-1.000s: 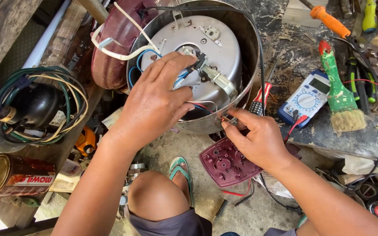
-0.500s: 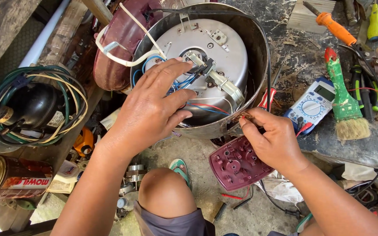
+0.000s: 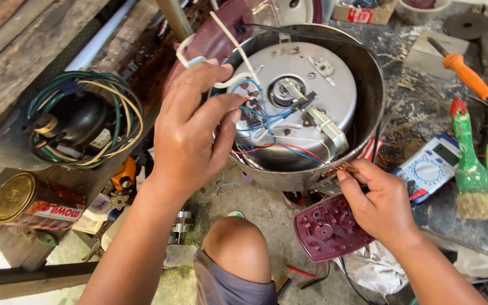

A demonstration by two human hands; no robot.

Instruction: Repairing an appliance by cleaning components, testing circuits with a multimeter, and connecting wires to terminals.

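Centre frame, the left hand [image 3: 190, 133] is pressing spread fingers against the upturned cooker base [image 3: 303, 107] while the right hand [image 3: 382, 206] is pinching a wire end [image 3: 343, 168].

A rough, stained grey workbench [image 3: 419, 113] is being seen along the right side, lit by flat daylight. Weathered wooden planks [image 3: 12, 51] are lying at the upper left, beside a white pipe [image 3: 100, 42]. A black compressor [image 3: 80, 121] ringed by coiled wires is sitting below them, near a round tin can [image 3: 29, 203]. A dusty concrete floor [image 3: 266, 212] is showing beneath. On the bench, an orange-handled screwdriver [image 3: 467, 76], a green-handled brush [image 3: 470, 164] and a multimeter [image 3: 427, 166] are lying close together.
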